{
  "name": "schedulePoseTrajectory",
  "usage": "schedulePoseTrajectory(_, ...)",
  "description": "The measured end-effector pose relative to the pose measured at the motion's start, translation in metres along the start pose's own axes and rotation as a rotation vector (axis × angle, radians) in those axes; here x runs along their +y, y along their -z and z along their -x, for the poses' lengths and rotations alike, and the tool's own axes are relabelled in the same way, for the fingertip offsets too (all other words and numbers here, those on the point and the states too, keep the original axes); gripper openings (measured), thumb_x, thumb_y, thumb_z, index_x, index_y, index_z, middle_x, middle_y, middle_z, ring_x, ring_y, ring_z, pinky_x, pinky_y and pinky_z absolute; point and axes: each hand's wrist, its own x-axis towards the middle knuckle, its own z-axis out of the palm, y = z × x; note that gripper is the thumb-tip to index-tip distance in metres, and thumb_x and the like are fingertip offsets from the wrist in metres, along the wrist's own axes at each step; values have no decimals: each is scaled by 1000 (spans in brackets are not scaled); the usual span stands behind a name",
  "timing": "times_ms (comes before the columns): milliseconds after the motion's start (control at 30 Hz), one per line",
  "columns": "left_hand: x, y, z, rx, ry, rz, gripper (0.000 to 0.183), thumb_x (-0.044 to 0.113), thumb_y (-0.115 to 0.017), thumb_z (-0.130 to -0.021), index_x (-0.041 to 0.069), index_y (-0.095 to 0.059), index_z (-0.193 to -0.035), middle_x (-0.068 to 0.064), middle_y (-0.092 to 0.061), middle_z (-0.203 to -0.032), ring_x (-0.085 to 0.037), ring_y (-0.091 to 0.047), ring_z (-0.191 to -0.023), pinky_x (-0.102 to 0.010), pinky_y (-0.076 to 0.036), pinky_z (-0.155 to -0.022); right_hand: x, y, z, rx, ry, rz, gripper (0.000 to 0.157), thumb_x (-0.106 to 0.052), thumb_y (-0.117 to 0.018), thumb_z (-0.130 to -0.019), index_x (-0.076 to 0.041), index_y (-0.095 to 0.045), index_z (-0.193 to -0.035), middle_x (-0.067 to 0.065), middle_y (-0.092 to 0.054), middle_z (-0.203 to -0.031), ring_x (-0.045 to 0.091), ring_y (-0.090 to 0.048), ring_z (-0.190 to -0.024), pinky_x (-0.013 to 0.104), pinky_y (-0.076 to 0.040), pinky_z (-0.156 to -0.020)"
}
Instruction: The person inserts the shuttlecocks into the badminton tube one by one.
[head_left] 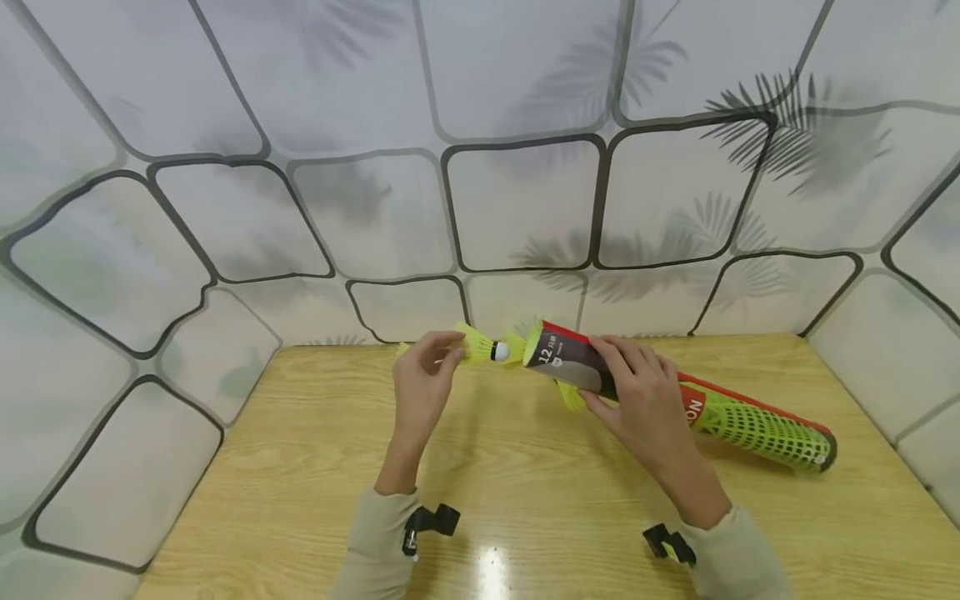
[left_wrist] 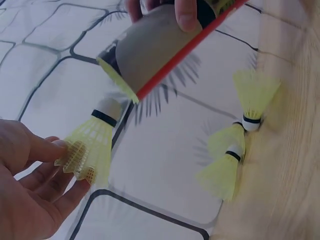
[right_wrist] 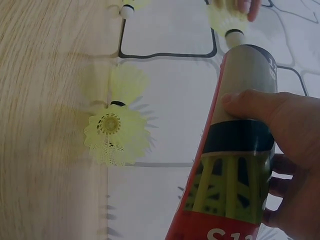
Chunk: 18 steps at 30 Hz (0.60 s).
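Observation:
My left hand (head_left: 422, 385) pinches a yellow shuttlecock (left_wrist: 92, 142) by the edge of its skirt, thumb on one side and fingers on the other. Its white cork points right, at the open mouth of a shuttlecock tube (head_left: 573, 364), close in front of the rim. Around the tube's grey end part curls my right hand (head_left: 641, 396), thumb on the near side. The tube is held above the table, tilted with its mouth end higher; its lower end shows a green lattice pattern. What the tube contains is hidden.
Several more yellow shuttlecocks (left_wrist: 255, 92) are on the wooden table (head_left: 315, 467) near its back edge, some behind the tube. One shuttlecock (right_wrist: 111, 132) shows its open skirt in the right wrist view. A patterned cloth wall (head_left: 525, 208) encloses the back and sides.

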Motion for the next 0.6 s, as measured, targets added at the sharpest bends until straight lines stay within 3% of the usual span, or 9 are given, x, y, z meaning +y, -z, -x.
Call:
schedulePoseTrajectory(267,17,-13,7,57,-113,165,15,-5,-73,-92,-2,-74,-107,-15,-75,-100,-28,-72,-89,-26,-60,-79,0,-3,0,4,12,-15,74,-17,-93,-73,-6,-60,-138,16,-61,-129,40,-56,-118,61,-42,-92)
schedulePoseTrajectory(600,17,-36,16,24,-170,178,13,-4,-70,-94,-3,-75,-107,-14,-76,-100,-30,-74,-92,-32,-59,-87,0,-3,-1,-3,17,-22,74,-17,-93,-74,-7,-60,-139,15,-61,-130,38,-56,-118,61,-43,-92)
